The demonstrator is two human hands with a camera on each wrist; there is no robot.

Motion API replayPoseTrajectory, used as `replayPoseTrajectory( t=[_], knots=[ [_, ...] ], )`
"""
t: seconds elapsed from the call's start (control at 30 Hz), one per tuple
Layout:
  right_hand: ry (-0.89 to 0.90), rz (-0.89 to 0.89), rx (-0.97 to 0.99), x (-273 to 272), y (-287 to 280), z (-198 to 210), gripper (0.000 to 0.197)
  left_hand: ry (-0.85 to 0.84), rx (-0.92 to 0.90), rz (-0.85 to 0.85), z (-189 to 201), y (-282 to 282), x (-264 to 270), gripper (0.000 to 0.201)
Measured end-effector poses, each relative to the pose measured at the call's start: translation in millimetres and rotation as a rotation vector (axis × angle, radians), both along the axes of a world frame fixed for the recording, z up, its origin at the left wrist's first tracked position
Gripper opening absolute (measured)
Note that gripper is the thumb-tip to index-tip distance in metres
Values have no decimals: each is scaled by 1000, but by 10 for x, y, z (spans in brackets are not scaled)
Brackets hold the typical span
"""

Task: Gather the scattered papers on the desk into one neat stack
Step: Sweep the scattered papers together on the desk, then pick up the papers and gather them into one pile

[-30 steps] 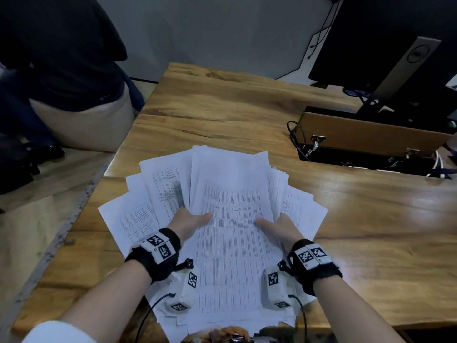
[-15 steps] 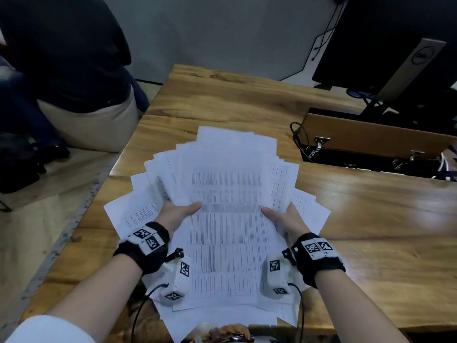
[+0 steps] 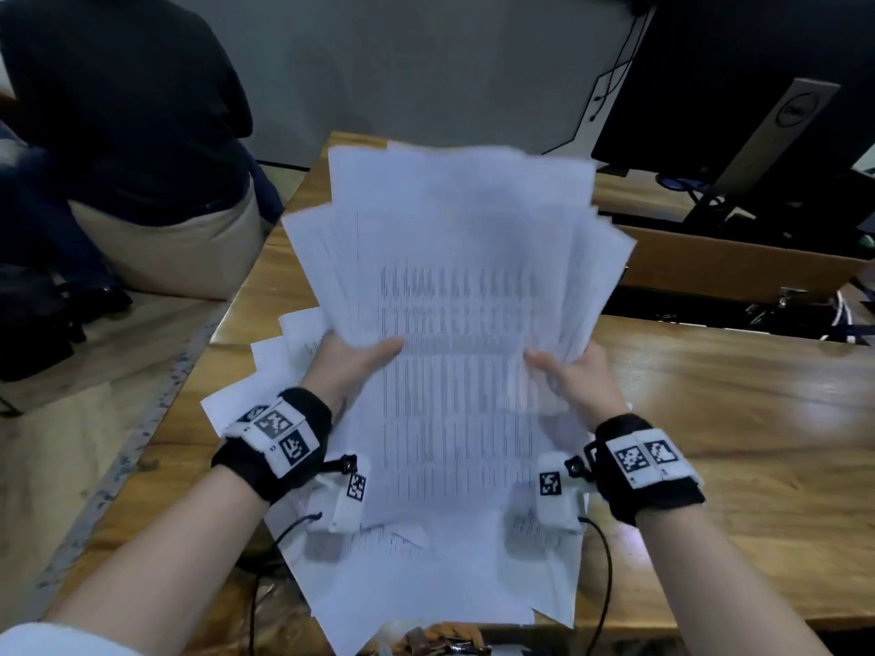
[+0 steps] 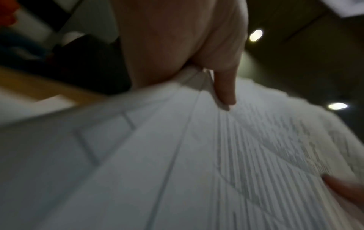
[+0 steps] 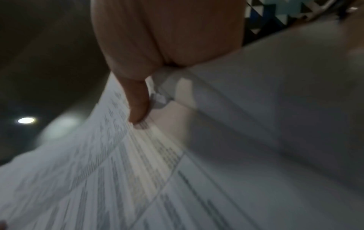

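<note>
A fanned bundle of white printed papers [image 3: 454, 286] is tilted up off the wooden desk [image 3: 738, 419], top edges uneven. My left hand [image 3: 352, 364] grips its left side, thumb on the front sheet and fingers hidden behind. My right hand [image 3: 575, 376] grips the right side the same way. The left wrist view shows my left thumb [image 4: 224, 91] pressing the papers [image 4: 177, 155]. The right wrist view shows my right thumb [image 5: 138, 105] on the papers [image 5: 177, 171]. A few sheets [image 3: 284, 352] still lie on the desk at the left, under my left hand.
A seated person in dark top [image 3: 123, 111] is at the far left beside the desk. A monitor on a stand [image 3: 767, 134] and a wooden cable box [image 3: 738, 267] with cables stand at the back right. Bare desk surface lies to the right.
Both hands have lifted the bundle from lying flat on the desk to tilted upright, and drawn the fanned sheets closer together. A few sheets stayed on the desk at the left.
</note>
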State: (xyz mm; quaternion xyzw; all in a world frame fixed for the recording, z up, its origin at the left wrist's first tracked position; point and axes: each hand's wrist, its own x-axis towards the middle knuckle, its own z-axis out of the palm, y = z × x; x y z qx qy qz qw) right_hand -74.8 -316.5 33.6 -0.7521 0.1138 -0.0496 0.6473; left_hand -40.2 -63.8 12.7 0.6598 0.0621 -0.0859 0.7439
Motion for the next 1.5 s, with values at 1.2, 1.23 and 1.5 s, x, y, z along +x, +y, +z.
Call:
replayPoseTrajectory(
  t=[1.2, 1.23, 1.5],
  knots=[
    [-544, -76, 133, 169, 86, 938, 46, -759, -127, 185, 1295, -290, 130, 32],
    [-535, -84, 128, 166, 70, 913, 45, -773, -129, 207, 1327, -275, 153, 26],
    [-524, -49, 149, 193, -2, 810, 55, -834, -178, 293, 1407, -221, 298, 16]
  ],
)
